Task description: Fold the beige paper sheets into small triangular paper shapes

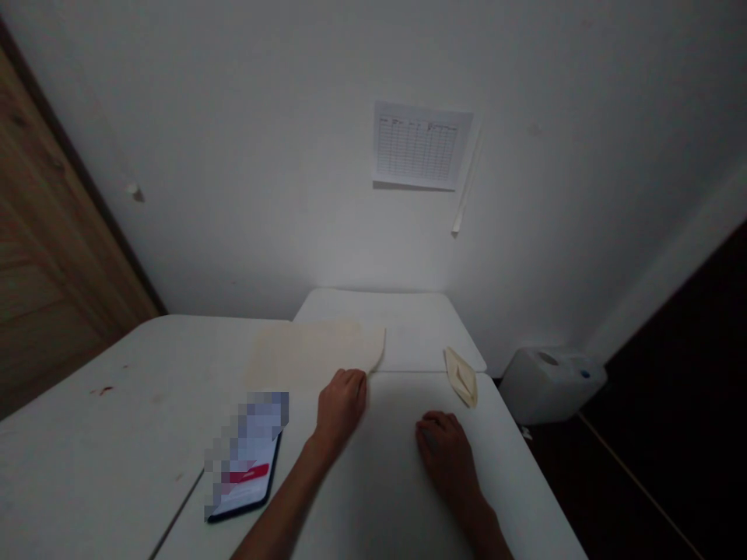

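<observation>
Basically, L hand (343, 406) pinches nr R corner of cream sheet (306, 354), spread on white tbl (382, 482), R edge curling up. R hand (447, 447) on tbl, fingers curled; can't tell if gripping anything. Folded cream piece (461, 379) just beyond it; phone (250, 491) left of L hand.

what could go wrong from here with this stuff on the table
The left hand pinches the beige sheet near its corner; a hard pull might crease it. The phone lies beside the left forearm and could get bumped. The folded beige piece, near the table's right edge, might be brushed off.
</observation>
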Demonstrator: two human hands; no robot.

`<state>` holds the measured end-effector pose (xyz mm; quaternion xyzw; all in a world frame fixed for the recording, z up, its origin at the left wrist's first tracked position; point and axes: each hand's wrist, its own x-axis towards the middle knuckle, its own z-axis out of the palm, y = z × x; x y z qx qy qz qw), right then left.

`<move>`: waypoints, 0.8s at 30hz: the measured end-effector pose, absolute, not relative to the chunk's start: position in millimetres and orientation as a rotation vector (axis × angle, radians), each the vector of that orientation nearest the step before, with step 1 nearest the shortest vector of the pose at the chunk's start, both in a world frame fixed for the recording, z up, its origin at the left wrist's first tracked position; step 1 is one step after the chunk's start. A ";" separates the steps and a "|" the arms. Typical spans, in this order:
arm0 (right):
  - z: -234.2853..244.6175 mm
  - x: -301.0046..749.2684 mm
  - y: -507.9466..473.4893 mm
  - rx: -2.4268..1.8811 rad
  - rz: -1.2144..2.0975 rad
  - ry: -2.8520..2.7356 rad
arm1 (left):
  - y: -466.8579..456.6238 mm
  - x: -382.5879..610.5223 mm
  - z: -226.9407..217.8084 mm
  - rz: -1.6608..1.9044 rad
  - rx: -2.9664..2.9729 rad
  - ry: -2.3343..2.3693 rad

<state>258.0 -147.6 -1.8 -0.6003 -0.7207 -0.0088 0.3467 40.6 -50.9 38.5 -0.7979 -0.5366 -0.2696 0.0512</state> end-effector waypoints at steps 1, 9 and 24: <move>-2.2 258.8 -147.5 -1.549 0.005 -1.855 | -59.7 43.6 34.9 -0.810 -2.455 -1.591; -6.2 263.8 -146.8 -1.547 0.157 -1.622 | -103.4 54.6 8.8 -0.712 -2.598 -1.344; -1.4 260.5 -151.3 -1.552 0.184 -1.584 | -114.4 38.8 -10.8 -0.755 -2.504 -1.205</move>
